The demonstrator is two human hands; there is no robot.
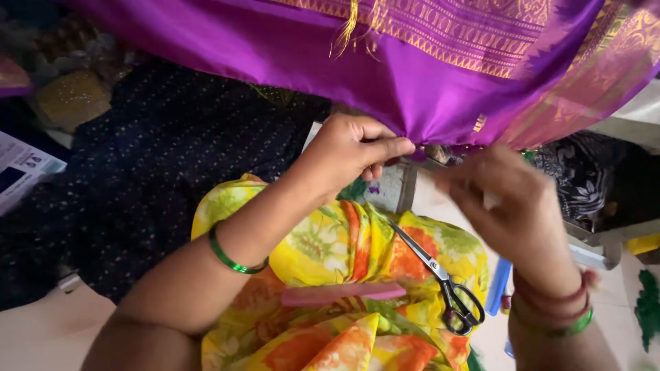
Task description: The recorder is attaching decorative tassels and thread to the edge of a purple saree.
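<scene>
A purple silk cloth [385, 75] with a gold woven border hangs across the top of the view. My left hand [350, 148] pinches its lower edge between thumb and forefinger. My right hand [512, 199] is blurred, just right of that spot and below the cloth's edge, fingers bunched together; whether it holds anything I cannot tell. Both wrists wear green bangles. On my lap, over yellow and orange flowered fabric [330, 254], lie a pair of black-handled scissors [440, 278] and a flat pink strip [344, 294].
A dark dotted cloth [151, 178] covers the floor at left. A printed paper [24, 172] lies at the far left edge. Black patterned fabric [584, 178] is heaped at right. A blue stick-shaped thing [498, 287] lies beside my right wrist.
</scene>
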